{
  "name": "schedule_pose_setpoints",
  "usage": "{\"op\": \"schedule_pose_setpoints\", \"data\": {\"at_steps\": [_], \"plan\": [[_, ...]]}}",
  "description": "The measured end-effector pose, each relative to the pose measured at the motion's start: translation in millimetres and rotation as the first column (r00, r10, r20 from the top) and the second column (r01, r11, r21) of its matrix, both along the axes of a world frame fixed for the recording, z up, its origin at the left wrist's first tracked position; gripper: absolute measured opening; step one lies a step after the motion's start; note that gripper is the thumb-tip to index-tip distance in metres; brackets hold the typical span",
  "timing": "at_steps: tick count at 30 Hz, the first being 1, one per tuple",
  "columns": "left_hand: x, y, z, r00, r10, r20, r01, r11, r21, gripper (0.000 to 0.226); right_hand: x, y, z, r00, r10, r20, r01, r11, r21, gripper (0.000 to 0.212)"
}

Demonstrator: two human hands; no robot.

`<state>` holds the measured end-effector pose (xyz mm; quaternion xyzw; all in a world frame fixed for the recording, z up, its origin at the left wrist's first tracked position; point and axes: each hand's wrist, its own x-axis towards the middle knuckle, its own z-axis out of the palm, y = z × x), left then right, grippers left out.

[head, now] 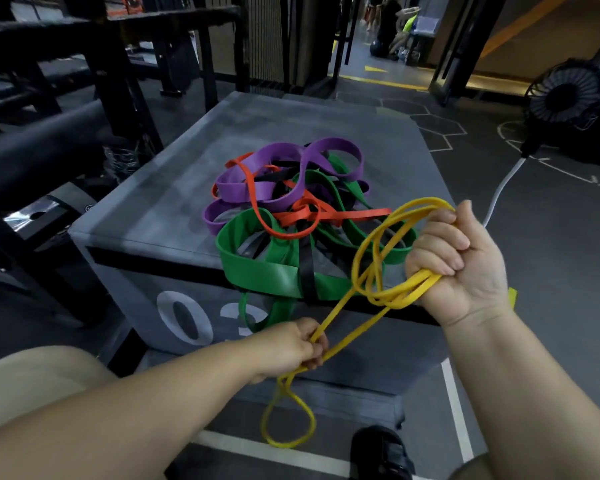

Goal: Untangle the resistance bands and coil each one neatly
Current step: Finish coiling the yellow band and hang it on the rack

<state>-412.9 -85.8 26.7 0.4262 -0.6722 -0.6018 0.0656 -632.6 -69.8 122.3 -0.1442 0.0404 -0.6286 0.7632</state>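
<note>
coiling looks underway on the yellow band (371, 268): right hand (458, 265) grips its gathered loops, left hand (291, 348) pinches the trailing strands below; next, feed that slack up into another loop, while the tangled pile (284, 209) waits on the grey box (160, 216)

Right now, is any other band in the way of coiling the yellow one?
Nothing visible. The yellow band runs free between the right hand and left hand, crossing in front of the green band and orange band, apparently not threaded through either.
</note>
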Motion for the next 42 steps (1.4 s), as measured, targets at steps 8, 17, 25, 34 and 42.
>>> {"op": "schedule_pose_setpoints", "data": {"at_steps": [8,17,25,34,42], "plan": [[2.0,-11.0,-1.2,0.975,0.124,0.185,-0.097,0.984,-0.150,0.013,-10.5,4.2,16.9,0.953,-0.261,-0.155,0.274,0.959,0.072,0.034],[2.7,9.5,17.3,0.914,-0.062,0.401,0.280,0.811,-0.514,0.025,-15.5,2.4,20.4,0.774,-0.529,-0.348,0.592,0.800,0.101,0.018],[0.2,16.9,25.7,0.901,-0.308,0.304,0.395,0.299,-0.869,0.029,20.4,0.2,12.1,0.514,-0.378,-0.770,0.651,0.757,0.064,0.015],[3.0,15.7,42.3,0.956,-0.269,-0.116,0.020,0.454,-0.891,0.013,59.8,16.6,-16.9,0.142,-0.025,-0.990,0.246,0.969,0.011,0.023],[5.8,3.3,41.9,0.960,-0.086,-0.268,-0.153,0.642,-0.751,0.026,72.0,21.4,-14.9,0.167,0.144,-0.975,0.146,0.975,0.169,0.020]]}}
